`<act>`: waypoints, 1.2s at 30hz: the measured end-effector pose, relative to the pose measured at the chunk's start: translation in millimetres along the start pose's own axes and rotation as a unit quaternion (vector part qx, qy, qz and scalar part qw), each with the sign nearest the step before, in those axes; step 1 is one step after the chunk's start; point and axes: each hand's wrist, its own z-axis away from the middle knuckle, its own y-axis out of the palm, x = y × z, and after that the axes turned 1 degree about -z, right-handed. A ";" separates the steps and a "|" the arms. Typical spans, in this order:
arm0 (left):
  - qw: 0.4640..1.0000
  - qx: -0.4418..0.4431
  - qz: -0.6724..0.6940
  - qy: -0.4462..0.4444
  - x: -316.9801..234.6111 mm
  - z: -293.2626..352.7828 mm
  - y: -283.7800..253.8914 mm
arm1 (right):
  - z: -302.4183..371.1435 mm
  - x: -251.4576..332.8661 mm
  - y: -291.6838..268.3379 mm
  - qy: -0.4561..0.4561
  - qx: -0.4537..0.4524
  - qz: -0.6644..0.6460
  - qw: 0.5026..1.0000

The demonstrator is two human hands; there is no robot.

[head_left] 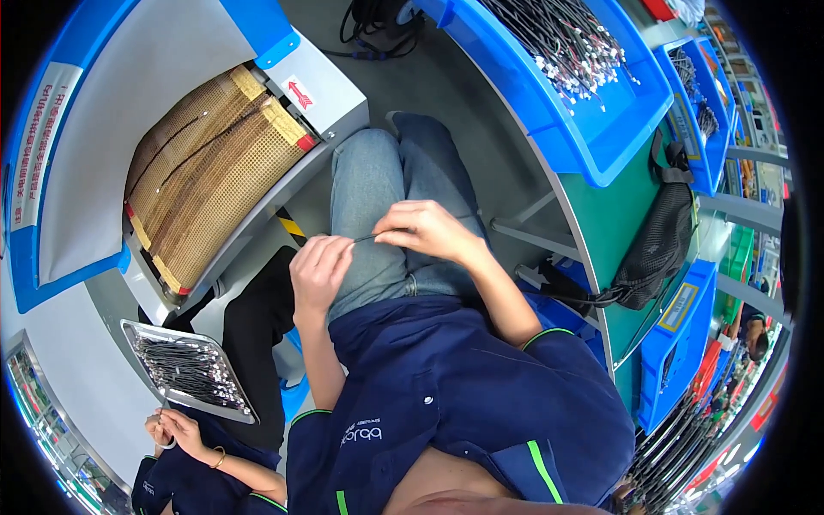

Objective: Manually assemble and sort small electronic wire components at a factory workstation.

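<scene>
Above my lap, a short stretch of thin black cable (pixel 365 238) spans the gap between my two hands. My left hand (pixel 319 273) pinches one end of that stretch, its fingers curled together. A little farther right, my right hand (pixel 429 230) grips the cable between thumb and fingers. The rest of the cable is hidden by my hands. To the left, several thin dark cables (pixel 206 148) lie along a brown mesh conveyor belt (pixel 249 184), which comes out of a blue and white machine housing (pixel 159 73).
At upper right, a blue bin (pixel 631 129) of black cables with white connectors stands on a green-topped table (pixel 601 215). A black mesh bag (pixel 657 249) lies there too. At lower left, a co-worker's hands (pixel 180 429) work beside a metal tray (pixel 247 414) of dark cables.
</scene>
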 end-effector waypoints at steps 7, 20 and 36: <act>0.990 -0.040 -0.029 -0.130 30.4 26.6 -22.3 | 22.9 -10.7 -54.7 0.128 -0.019 0.071 0.989; 0.980 -0.072 -0.005 -0.187 33.5 45.4 -28.8 | 33.3 -22.0 -62.9 0.063 -0.069 0.065 0.993; 0.974 -0.050 -0.006 -0.222 40.1 61.2 -41.9 | 35.7 -25.4 -62.5 0.095 -0.116 0.066 0.987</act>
